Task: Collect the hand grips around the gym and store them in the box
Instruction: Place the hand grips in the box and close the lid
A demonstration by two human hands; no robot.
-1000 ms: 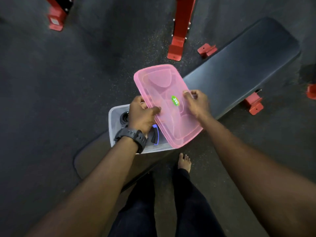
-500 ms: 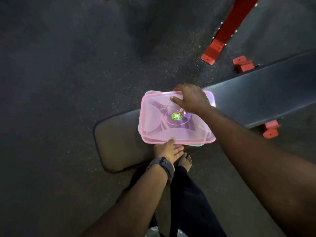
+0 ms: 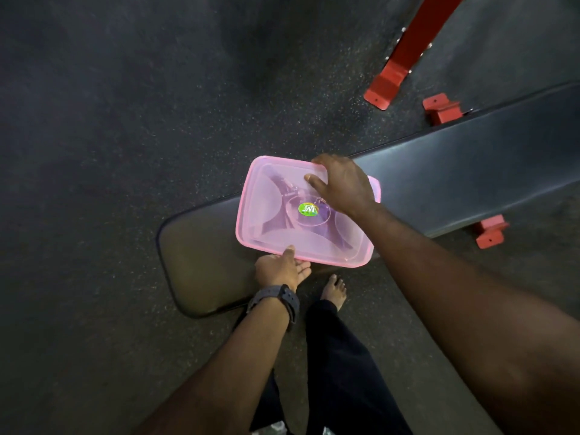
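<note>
The box (image 3: 251, 243) sits on the near end of the dark bench (image 3: 470, 183), and you see it almost only through its pink lid (image 3: 270, 202), which covers it fully. The lid's long side runs from upper left to lower right, roughly along the bench's length. A green sticker (image 3: 308, 209) marks its middle, and dark shapes show faintly through the plastic; you cannot tell what they are.

Your right hand (image 3: 342, 183) lies flat on the far right part of the lid, fingers spread and pressing down. Your left hand (image 3: 279, 268), with a dark watch (image 3: 276, 298) on its wrist, touches the lid's near edge, thumb on top, fingers loosely extended below. Your bare foot (image 3: 334, 291) stands on the floor (image 3: 110, 152) beside the bench.
</note>
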